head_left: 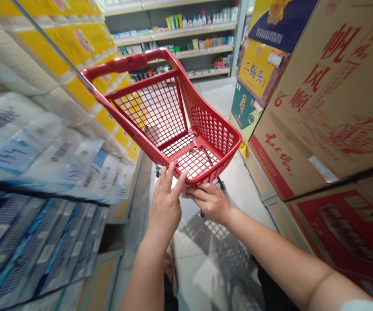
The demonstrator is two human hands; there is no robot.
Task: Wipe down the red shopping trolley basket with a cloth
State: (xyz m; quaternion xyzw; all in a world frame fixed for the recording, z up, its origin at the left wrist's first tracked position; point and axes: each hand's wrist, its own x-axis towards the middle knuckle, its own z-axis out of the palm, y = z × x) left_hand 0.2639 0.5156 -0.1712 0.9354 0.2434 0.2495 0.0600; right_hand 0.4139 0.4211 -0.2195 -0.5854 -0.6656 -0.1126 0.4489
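1. Plainly, the red plastic mesh shopping cart (214,149) stands mid-aisle on the pale tiled floor (189,276), just beyond both hands.
2. Its long axis runs slantwise, from the handle (124,65) at far left to the end of the basket at near right, so the handle points away from the person.
3. The left hand (167,198) comes up from the near side, back of the hand uppermost; its fingers are nearly straight and slightly parted, the tips at the basket's near left rim, the thumb set apart.
4. The right hand (210,201) reaches in leftward along a slanting forearm, fingers bent at the basket's near lower edge; I cannot tell whether they grip it.
5. On the right, the large brown cardboard carton (335,95) bears red characters, including 帆风顺; farther off, the yellow printed box (254,71) reads 二锅头.
6. The red carton (342,233) at near right has lettering too blurred to read.
7. On the left, white plastic-wrapped packs (56,155) carry blurred print and handwritten figures.
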